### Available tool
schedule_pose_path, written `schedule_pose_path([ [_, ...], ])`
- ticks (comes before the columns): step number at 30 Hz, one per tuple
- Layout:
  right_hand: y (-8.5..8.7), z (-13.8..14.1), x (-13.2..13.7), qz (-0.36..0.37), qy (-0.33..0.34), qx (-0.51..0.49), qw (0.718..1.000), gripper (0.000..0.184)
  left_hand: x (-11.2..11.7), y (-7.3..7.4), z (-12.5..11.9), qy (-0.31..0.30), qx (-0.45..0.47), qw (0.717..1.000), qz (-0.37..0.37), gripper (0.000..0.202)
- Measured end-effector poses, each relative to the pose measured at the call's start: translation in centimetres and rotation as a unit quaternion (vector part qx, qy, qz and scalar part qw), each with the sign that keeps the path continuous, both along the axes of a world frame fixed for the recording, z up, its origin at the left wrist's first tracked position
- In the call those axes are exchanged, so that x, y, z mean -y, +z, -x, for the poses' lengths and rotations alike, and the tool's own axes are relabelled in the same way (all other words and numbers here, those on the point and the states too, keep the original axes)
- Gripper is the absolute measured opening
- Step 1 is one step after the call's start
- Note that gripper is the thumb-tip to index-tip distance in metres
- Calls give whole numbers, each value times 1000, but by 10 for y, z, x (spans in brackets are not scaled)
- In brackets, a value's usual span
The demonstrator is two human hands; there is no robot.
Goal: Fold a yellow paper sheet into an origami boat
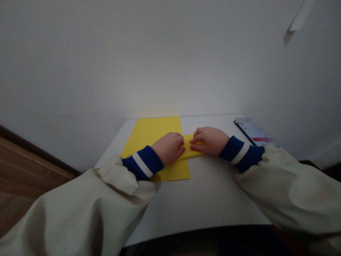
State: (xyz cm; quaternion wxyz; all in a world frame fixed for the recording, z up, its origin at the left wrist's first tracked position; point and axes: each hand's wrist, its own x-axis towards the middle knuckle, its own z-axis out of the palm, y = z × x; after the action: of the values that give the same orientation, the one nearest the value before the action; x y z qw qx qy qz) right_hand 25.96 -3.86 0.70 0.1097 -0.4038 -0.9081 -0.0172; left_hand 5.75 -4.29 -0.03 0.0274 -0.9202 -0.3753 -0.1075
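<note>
A narrow folded piece of yellow paper (188, 146) lies between my two hands, partly over a larger flat yellow sheet (157, 128). My left hand (169, 147) has its fingers curled and pinched on the left part of the folded piece. On its right part my right hand (209, 140) grips with thumb and fingers drawn together. The folded piece's ends are partly covered by my fingers. Beneath my left wrist, the larger sheet stretches towards the front of the table.
The white table (213, 192) stands against a grey wall (170, 57). A tablet or phone with a lit screen (252, 131) lies at its right edge, partly behind my sleeve. Brown wood (29, 177) is at the left. A pale strip (299, 19) hangs on the wall.
</note>
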Motion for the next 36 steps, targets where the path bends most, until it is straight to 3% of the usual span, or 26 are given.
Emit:
schedule_pose_path([
  [8,3,1,7,8,-27,39,999,50,0,-8,4,-12,-25,1000,9,36],
  [17,-2,-1,13,-3,-31,38,999,53,-10,-24,11,-40,10,996,73,42],
  [29,5,5,17,-9,-63,48,997,57,-5,-10,11,-34,-10,997,63,43],
  [36,-2,-6,6,34,-9,37,999,53,-7,-15,11,-33,5,996,78,42],
])
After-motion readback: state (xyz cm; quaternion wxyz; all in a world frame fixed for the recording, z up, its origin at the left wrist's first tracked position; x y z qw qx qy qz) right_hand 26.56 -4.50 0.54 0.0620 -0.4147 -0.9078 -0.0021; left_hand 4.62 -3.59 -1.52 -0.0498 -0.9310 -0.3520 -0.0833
